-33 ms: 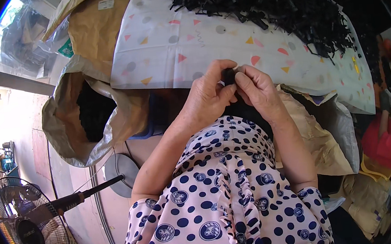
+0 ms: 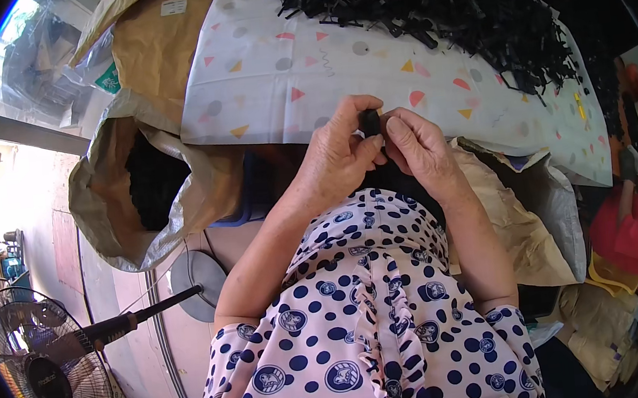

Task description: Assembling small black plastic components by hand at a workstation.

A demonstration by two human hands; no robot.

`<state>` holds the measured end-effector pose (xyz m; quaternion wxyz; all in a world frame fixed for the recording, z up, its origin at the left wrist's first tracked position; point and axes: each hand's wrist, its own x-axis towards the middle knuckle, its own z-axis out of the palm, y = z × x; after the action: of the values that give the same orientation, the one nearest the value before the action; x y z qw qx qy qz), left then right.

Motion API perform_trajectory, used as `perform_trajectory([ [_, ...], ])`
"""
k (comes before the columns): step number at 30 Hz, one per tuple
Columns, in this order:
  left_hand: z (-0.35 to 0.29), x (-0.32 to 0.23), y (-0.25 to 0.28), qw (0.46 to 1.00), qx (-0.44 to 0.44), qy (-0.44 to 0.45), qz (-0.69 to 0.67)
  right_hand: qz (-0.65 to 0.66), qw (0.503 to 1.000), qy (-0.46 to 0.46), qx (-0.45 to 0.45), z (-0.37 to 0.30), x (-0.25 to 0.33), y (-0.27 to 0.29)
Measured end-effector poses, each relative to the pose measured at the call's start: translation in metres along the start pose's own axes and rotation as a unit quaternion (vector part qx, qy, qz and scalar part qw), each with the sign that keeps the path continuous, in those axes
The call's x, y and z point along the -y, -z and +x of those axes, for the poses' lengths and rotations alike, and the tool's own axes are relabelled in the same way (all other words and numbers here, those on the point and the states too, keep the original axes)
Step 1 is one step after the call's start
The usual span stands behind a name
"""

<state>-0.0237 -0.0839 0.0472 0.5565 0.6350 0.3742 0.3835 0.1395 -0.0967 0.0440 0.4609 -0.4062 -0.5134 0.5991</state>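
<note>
Close together at the near edge of the patterned sheet, my two hands work on a small black piece (image 2: 369, 122). My left hand (image 2: 339, 150) pinches it between thumb and forefinger. Right beside it, my right hand (image 2: 424, 149) has its thumb pressed against bent fingers; what those fingertips hold, if anything, is too small to make out. A large heap of thin black plastic pieces (image 2: 438, 0) lies on the far part of the sheet.
The white patterned sheet (image 2: 261, 88) covers the work surface. An open sack (image 2: 93, 199) with black contents stands left, another paper-lined sack (image 2: 507, 210) right. A fan (image 2: 50, 375) is at lower left. A person in red (image 2: 637, 231) is at far right.
My right fingertips have drawn slightly away from the black piece, so more of it shows. My left forefinger has shifted a little.
</note>
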Motion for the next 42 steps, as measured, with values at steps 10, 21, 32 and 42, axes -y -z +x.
perform_trajectory([
  [10,0.004,0.007,0.0,0.999,-0.023,-0.009,0.021,-0.116,0.993,-0.001,-0.013,-0.001,-0.009,-0.007],
  [21,0.008,0.017,0.013,0.954,-0.136,-0.085,0.252,-0.139,0.986,0.081,-0.049,0.029,-0.032,-0.027],
  [32,-0.095,-0.011,0.202,0.734,-0.37,0.131,0.554,-0.615,0.75,0.05,-0.238,0.149,-0.04,0.17],
  [42,-0.087,0.017,0.169,0.829,-0.404,0.0,0.387,-0.576,0.79,0.09,-0.191,0.123,-0.045,0.158],
])
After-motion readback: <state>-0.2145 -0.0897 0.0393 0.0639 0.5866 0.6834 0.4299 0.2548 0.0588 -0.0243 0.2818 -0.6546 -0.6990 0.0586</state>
